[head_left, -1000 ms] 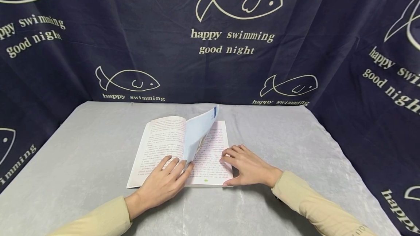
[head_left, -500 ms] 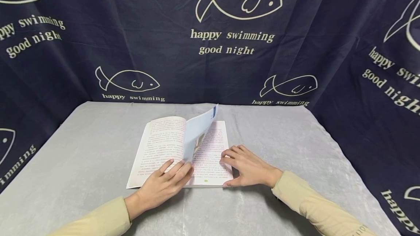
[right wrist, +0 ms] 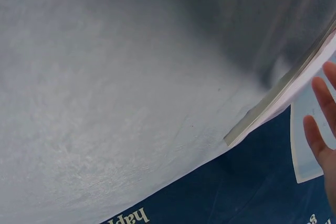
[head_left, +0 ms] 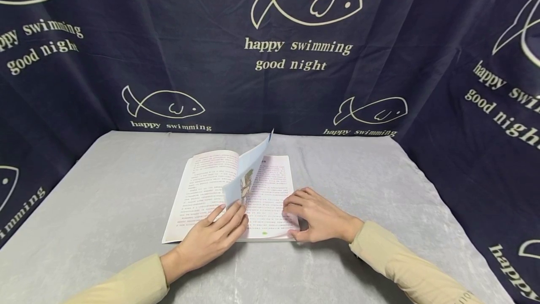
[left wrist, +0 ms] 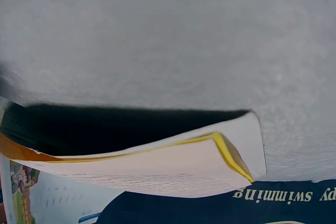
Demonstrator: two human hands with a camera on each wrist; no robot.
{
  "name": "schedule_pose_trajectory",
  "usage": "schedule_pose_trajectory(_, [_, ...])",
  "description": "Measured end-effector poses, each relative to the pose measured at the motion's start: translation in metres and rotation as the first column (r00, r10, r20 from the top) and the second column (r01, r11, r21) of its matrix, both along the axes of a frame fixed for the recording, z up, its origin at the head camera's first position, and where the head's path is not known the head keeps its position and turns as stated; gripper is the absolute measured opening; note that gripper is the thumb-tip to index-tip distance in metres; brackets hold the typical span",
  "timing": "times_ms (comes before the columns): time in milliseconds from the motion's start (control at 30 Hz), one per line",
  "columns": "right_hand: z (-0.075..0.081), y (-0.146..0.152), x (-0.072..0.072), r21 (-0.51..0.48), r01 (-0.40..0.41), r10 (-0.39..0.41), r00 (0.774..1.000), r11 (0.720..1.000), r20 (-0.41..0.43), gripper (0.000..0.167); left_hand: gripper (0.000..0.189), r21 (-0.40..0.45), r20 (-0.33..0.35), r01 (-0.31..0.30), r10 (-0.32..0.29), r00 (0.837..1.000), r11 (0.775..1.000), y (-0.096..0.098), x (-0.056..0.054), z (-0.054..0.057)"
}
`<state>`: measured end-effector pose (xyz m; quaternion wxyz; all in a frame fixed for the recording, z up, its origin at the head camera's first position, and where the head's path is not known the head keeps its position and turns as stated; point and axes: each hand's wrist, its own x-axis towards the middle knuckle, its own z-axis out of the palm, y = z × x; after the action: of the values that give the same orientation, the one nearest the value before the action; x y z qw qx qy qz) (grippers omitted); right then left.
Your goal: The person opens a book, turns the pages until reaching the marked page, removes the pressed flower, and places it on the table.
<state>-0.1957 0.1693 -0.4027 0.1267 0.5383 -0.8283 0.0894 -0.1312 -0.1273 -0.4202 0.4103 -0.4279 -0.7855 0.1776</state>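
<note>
An open book (head_left: pixel 211 177) lies on the grey cloth, its pages printed with small text. One light blue leaf (head_left: pixel 249 163) with a small picture stands up from near the spine, leaning right. My left hand (head_left: pixel 208 238) rests on the lower left page, its extended fingers at the foot of that leaf. At the book's lower right corner, my right hand (head_left: pixel 316 217) has its thumb on the page corner, which curls up slightly. Its fingers touch the right edge, apart from the thumb; they look fairly straight in the right wrist view, beside the book's edge (right wrist: pixel 278 95).
Grey cloth (head_left: pixel 126 186) covers the table around the book. A dark blue curtain (head_left: pixel 270 102) with fish drawings and lettering rises behind and on both sides. The left page block (left wrist: pixel 136 174) curves up off its dark-shadowed cover in the left wrist view.
The light blue leaf has swung leftward and more upright, showing more of its picture. My left fingers have shifted slightly along its foot. Under my right thumb the page corner has begun to curl up.
</note>
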Motion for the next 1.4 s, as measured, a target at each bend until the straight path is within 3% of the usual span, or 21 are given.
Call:
schedule_pose_trajectory(333, [0.0,0.002,-0.002,-0.031,-0.034,0.034,0.999,0.999,-0.005,0.026,0.036,0.034,-0.022,0.016,-0.015,1.0,0.999,0.002,0.0,0.0])
schedule_pose_trajectory(633, [-0.004,0.003,-0.007,-0.088,0.032,-0.04,0.994,0.996,-0.098,0.033,0.036,0.036,-0.022,0.016,-0.015,1.0,0.999,0.002,0.0,0.0])
schedule_pose_trajectory(933, [-0.004,0.004,-0.01,-0.174,0.111,-0.135,0.982,0.979,-0.133,0.033,0.036,0.03,-0.04,0.008,-0.007,0.999,1.0,0.002,0.0,-0.001])
schedule_pose_trajectory(1400, [-0.001,0.002,-0.009,-0.214,0.327,-0.335,0.942,0.921,0.001,0.055,0.034,0.047,-0.034,-0.003,0.005,0.999,0.999,0.002,-0.001,-0.004])
